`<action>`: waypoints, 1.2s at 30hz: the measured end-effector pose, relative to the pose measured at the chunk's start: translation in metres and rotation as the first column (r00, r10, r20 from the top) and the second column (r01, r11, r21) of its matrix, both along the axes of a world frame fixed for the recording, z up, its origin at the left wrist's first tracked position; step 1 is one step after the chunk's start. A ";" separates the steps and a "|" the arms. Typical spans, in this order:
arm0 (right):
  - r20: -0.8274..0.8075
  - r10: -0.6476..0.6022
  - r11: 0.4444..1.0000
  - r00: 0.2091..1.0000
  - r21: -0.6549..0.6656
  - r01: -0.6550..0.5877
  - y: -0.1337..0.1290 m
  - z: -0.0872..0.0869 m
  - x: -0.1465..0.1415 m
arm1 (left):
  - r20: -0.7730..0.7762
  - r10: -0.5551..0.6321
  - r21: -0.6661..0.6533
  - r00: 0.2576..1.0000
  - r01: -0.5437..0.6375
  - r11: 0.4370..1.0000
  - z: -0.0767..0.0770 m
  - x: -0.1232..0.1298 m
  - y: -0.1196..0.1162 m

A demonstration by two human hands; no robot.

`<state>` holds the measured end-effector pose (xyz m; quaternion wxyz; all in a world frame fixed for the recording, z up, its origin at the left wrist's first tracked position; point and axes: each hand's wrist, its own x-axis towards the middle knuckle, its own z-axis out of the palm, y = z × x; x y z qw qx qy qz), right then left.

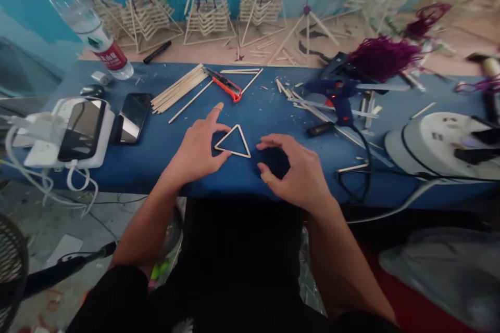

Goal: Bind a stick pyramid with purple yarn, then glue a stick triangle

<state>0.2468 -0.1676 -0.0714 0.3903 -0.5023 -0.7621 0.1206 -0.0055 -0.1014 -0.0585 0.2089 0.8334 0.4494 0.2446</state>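
Observation:
A small triangle of thin wooden sticks [244, 141] lies flat on the blue tabletop in front of me. My left hand [199, 148] holds its left corner, with the thumb at the lower stick and a finger at the slanted left stick; the index finger points away. To the right of the triangle, my right hand [295, 169] is open and curved, thumb and fingers apart, touching nothing. Beyond the triangle lie an orange utility knife [226, 85], a bundle of wooden sticks [179, 88] and some loose sticks.
A blue glue gun [339, 96] rests at the right, near purple yarn [385, 57] and a white power strip [449, 143]. At left are a phone [133, 117], a charging power bank [103, 132] and a water bottle [88, 26]. Stick structures [209, 15] stand along the wall.

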 end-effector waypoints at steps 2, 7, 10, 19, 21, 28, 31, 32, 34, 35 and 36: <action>0.009 -0.017 0.999 1.000 0.043 0.017 -0.001 -0.001 0.005 | -0.036 -0.075 -0.036 0.997 0.074 0.997 0.006 0.002 0.009; 0.080 -0.017 0.996 0.997 0.088 0.010 0.010 0.001 0.009 | -0.057 -0.264 -0.090 0.963 0.258 0.962 0.019 0.014 0.024; 0.150 0.070 0.997 0.986 0.011 -0.073 0.021 0.003 0.007 | -0.007 -0.221 -0.014 0.975 0.221 0.975 0.024 0.019 0.019; 0.150 0.107 0.991 0.983 -0.099 -0.092 0.035 0.004 -0.001 | 0.160 0.284 0.090 0.945 -0.300 0.950 0.000 0.007 -0.050; 0.134 0.093 0.992 0.987 -0.094 -0.081 0.032 0.003 -0.004 | 0.176 0.315 0.150 0.933 -0.342 0.928 -0.004 0.005 -0.059; 0.141 0.025 0.997 0.990 -0.081 -0.014 0.025 0.001 -0.017 | 0.090 0.252 0.194 0.964 -0.265 0.944 -0.004 0.010 -0.066; 0.131 0.039 0.996 0.991 -0.081 -0.028 0.023 0.001 -0.019 | 0.065 0.266 0.181 0.962 -0.273 0.945 -0.006 0.012 -0.064; 0.123 0.054 0.996 0.991 -0.082 -0.044 0.022 0.001 -0.019 | 0.068 0.274 0.173 0.959 -0.281 0.944 -0.006 0.012 -0.063; 0.103 0.087 0.994 0.991 -0.079 -0.079 0.020 0.001 -0.017 | 0.083 0.286 0.158 0.955 -0.296 0.942 -0.007 0.013 -0.062; 0.093 0.102 0.993 0.990 -0.077 -0.095 0.019 0.000 -0.016 | 0.091 0.290 0.155 0.953 -0.301 0.941 -0.008 0.013 -0.061; 0.083 0.113 0.991 0.990 -0.076 -0.107 0.019 0.000 -0.014 | 0.096 0.293 0.153 0.951 -0.305 0.940 -0.008 0.013 -0.061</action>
